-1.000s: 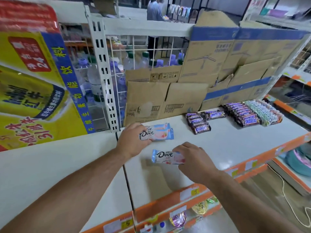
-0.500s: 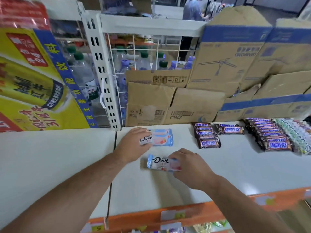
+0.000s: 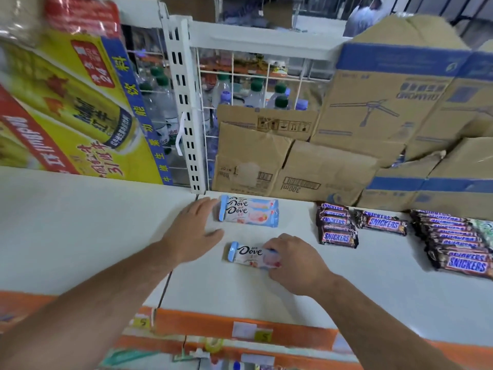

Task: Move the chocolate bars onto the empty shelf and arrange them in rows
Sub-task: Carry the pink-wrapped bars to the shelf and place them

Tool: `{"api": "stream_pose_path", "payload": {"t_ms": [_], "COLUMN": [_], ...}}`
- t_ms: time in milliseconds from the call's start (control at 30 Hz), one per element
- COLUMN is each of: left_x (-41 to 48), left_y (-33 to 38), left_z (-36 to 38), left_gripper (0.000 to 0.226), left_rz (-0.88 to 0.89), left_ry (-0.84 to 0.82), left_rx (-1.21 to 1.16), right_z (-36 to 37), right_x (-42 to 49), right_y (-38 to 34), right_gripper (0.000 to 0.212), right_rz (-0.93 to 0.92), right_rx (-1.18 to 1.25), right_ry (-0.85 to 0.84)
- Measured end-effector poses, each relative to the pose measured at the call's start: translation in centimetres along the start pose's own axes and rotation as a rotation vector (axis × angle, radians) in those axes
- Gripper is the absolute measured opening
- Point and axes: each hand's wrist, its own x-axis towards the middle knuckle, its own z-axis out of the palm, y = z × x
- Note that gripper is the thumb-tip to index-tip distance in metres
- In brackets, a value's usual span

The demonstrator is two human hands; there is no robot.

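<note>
Head view looks down on a white shelf (image 3: 266, 295) with an orange price strip (image 3: 213, 323) along its front edge. Two Dove bars (image 3: 249, 211) lie near the back of the shelf, one tight behind the other with long sides touching, just in front of flattened cardboard boxes (image 3: 293, 166) that lean against the wire back panel (image 3: 253, 81). The left hand (image 3: 194, 231) lies spread and open, palm down, its fingertips at the left end of that pair; whether they touch the wrappers I cannot tell, and it grips nothing. A third Dove bar (image 3: 246, 253) lies flat nearer the front edge, apart from the pair and roughly parallel to it. The right hand (image 3: 290, 260) rests over this bar's right end, fingers curled down onto the wrapper and covering that end, pressing or pinching it against the shelf. To the right, well apart from the Dove bars, a short row of Snickers bars (image 3: 336, 227) sits stacked front to back, a single Snickers bar (image 3: 382, 222) lies beside it, and a longer Snickers row (image 3: 453, 244) runs toward the right edge. A yellow drinks carton (image 3: 80, 108) stands on the neighbouring shelf section to the left, and bottles (image 3: 256, 92) show behind the wire panel.
</note>
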Motion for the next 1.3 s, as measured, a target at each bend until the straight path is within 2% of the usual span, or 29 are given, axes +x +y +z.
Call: {"api": "stream_pose_path", "payload": {"t_ms": [100, 300, 467, 700, 800, 1300], "left_x": [-1.6, -1.4, -1.4, -1.2, -1.2, -1.0], "left_y": [-1.2, -1.1, -1.5, -2.0, -2.0, -2.4], "left_z": [-0.3, -0.2, -0.1, 0.4, 0.5, 0.5], "left_gripper": [0.085, 0.076, 0.072, 0.063, 0.065, 0.067], "left_rz": [0.013, 0.005, 0.0, 0.007, 0.016, 0.049], "left_ry": [-0.033, 0.04, 0.044, 0.071, 0.073, 0.049], "left_rx": [0.154, 0.157, 0.149, 0.169, 0.166, 0.156], "right_z": [-0.2, -0.6, -0.6, 0.6, 0.4, 0.6], "right_x": [1.3, 5.2, 6.8, 6.4, 6.8, 6.9], "right_y": [-0.4, -1.9, -2.3, -2.6, -2.8, -4.9], "right_gripper": [0.042, 0.057, 0.058, 0.045, 0.039, 0.039], "right_rz": [0.011, 0.017, 0.048, 0.023, 0.048, 0.175], "right_rx": [0.004, -0.14, -0.165, -0.149, -0.165, -0.234], "right_ry": [0.022, 0.18, 0.187, 0.306, 0.301, 0.26]}}
